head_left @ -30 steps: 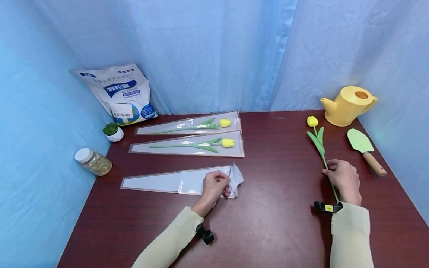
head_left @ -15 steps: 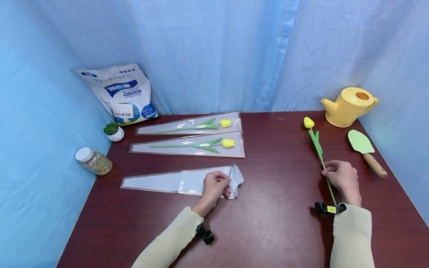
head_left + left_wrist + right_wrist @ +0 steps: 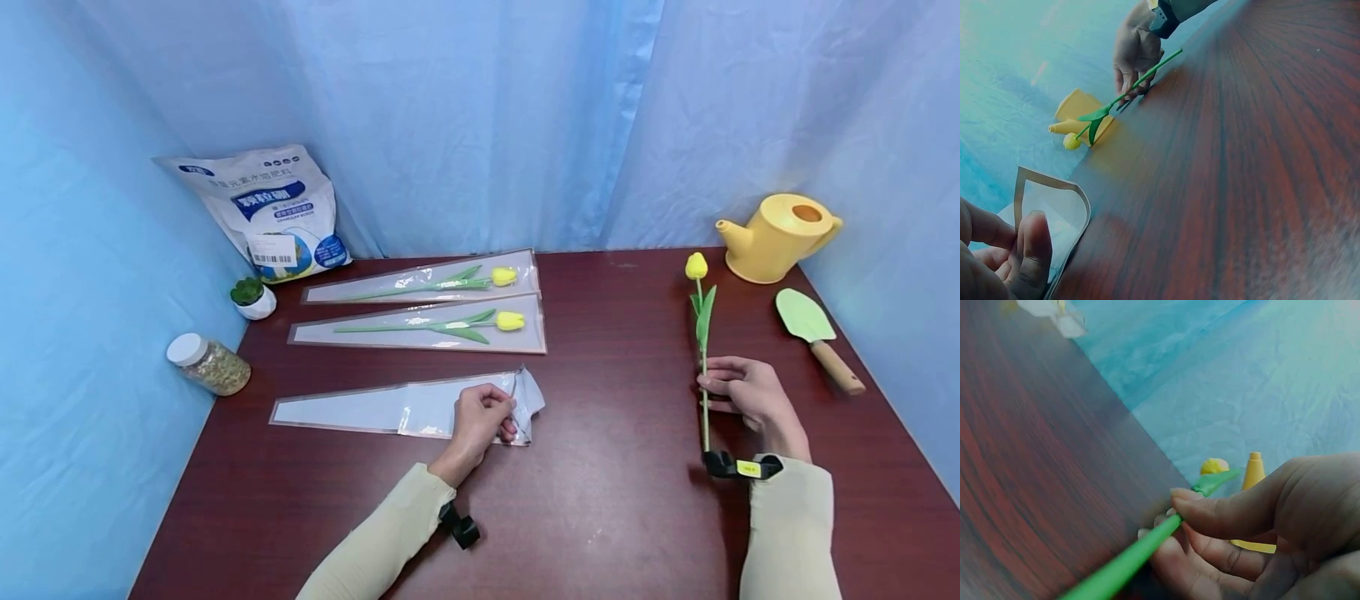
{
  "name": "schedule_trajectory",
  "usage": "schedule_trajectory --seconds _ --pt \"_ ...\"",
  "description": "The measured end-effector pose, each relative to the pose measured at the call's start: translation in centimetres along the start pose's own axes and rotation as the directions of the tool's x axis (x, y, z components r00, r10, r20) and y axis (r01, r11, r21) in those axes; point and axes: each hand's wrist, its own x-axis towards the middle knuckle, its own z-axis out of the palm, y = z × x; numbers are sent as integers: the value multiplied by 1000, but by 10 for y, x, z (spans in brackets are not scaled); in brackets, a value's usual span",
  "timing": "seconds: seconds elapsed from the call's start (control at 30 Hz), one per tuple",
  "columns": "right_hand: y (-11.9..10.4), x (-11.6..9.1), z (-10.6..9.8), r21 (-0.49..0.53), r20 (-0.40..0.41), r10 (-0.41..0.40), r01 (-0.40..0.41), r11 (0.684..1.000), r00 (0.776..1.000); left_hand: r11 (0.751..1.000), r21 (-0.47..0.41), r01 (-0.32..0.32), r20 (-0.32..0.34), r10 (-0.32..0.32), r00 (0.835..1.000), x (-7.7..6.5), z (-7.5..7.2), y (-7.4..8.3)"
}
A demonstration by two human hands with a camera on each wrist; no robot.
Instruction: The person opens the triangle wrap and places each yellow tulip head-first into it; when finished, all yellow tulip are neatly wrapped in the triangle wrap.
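My left hand (image 3: 482, 417) pinches the upper edge of a clear-fronted flower sleeve (image 3: 341, 406), and its wide mouth stands parted at the right end. In the left wrist view the sleeve's bordered edge (image 3: 1072, 185) rises between thumb and fingers. On the right, my right hand (image 3: 750, 396) holds a yellow artificial tulip (image 3: 696, 267) by its green stem (image 3: 1129, 559), thumb against fingertips, bloom pointing away from me. Behind the sleeve, two more sleeves lie flat, each with a yellow tulip (image 3: 510, 321) (image 3: 504, 276) inside.
A yellow watering can (image 3: 780, 237) and a green trowel (image 3: 817, 337) with a wooden handle are at the right. Along the left side are a fertilizer bag (image 3: 277, 217), a small potted succulent (image 3: 255, 297) and a lidded jar (image 3: 210, 363). Blue curtains border the table.
The tulip in my right hand has swung from slanted to nearly straight, its stem end shifting left. The right hand has moved slightly left; the left hand and sleeve stay in place.
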Motion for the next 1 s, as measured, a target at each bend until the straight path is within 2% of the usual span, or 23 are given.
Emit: schedule_trajectory --seconds 0.1,0.23,0.37,0.47,0.6,0.87,1.0 --pt "3 3 3 176 33 -11 5 984 999 1000 3 -1 0 1 1000 -1 0 1" --pt "4 4 8 363 50 -39 18 932 998 1000 1 -2 1 2 1000 -2 -1 1" --pt "4 4 15 500 64 -76 34 865 995 1000 -5 -1 2 1 1000 -1 -1 0" --pt "4 3 22 600 67 -116 53 798 991 1000 -7 -1 1 1 1000 0 -1 0" --pt "3 2 32 676 40 -151 84 732 988 1000 -6 4 0 -4 1000 -1 -1 0" --pt "4 1 47 742 -8 -141 100 662 990 1000 0 -8 -5 8 1000 -1 0 -1" --pt "3 -3 56 763 -63 -111 119 636 992 1000 5 -11 -7 11 1000 -1 0 -1"
